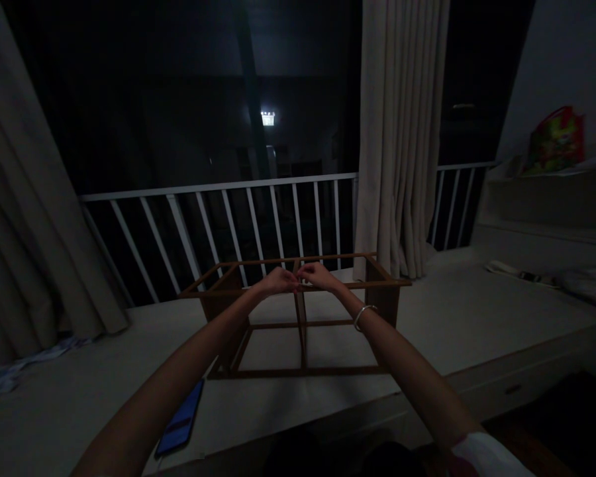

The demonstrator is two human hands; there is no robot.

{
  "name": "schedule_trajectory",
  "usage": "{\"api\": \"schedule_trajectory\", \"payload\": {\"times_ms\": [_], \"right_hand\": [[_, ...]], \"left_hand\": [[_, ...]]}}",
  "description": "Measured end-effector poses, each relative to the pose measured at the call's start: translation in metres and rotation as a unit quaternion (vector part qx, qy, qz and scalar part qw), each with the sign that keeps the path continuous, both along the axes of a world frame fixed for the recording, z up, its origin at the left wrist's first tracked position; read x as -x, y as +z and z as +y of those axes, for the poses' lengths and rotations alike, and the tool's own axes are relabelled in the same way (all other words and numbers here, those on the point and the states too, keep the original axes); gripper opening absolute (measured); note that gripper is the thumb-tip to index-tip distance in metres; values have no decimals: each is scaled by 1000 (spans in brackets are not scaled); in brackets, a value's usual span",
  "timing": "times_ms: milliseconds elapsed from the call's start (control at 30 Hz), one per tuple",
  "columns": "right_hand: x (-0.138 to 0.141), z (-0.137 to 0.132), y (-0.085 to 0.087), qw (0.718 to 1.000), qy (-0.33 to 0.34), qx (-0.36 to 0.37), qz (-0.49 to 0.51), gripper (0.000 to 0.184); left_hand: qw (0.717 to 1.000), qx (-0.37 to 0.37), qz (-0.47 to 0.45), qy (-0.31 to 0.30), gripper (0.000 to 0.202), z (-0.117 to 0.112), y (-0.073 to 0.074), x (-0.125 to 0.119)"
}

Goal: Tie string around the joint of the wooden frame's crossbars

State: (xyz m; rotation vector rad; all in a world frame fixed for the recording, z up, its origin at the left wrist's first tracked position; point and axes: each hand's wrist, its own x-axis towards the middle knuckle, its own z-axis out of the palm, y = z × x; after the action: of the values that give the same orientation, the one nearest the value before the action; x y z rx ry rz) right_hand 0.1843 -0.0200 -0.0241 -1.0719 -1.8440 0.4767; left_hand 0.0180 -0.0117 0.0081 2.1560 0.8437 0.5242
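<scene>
A brown wooden frame (pixel 377 281), an open box of thin bars, stands on a white platform (pixel 457 324) in front of me. Both arms reach out over it. My left hand (pixel 278 281) and my right hand (pixel 318 275) meet at the middle of the frame's top bar, fingers closed in a pinch against each other. Whatever the fingertips pinch is too small and dark to make out. A metal bangle (pixel 363 315) circles my right wrist.
A phone (pixel 181 420) lies face up near the platform's front edge at the left. A white railing (pixel 218 187) and dark window stand behind the frame, with curtains (pixel 402 132) at both sides. A colourful bag (pixel 556 140) sits on a shelf at the right.
</scene>
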Motion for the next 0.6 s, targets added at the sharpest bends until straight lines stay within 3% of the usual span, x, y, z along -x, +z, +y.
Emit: {"api": "schedule_trajectory", "payload": {"times_ms": [200, 433, 600], "right_hand": [[2, -2, 2, 1000, -3, 8, 12, 21], [1, -1, 1, 1000, 8, 7, 9, 21], [-1, 1, 0, 1000, 6, -13, 0, 23]], "left_hand": [[992, -107, 22, 70, 34, -3, -2, 1], [998, -3, -24, 64, 28, -5, 1, -1], [997, 20, -58, 46, 28, -3, 0, -1]]}}
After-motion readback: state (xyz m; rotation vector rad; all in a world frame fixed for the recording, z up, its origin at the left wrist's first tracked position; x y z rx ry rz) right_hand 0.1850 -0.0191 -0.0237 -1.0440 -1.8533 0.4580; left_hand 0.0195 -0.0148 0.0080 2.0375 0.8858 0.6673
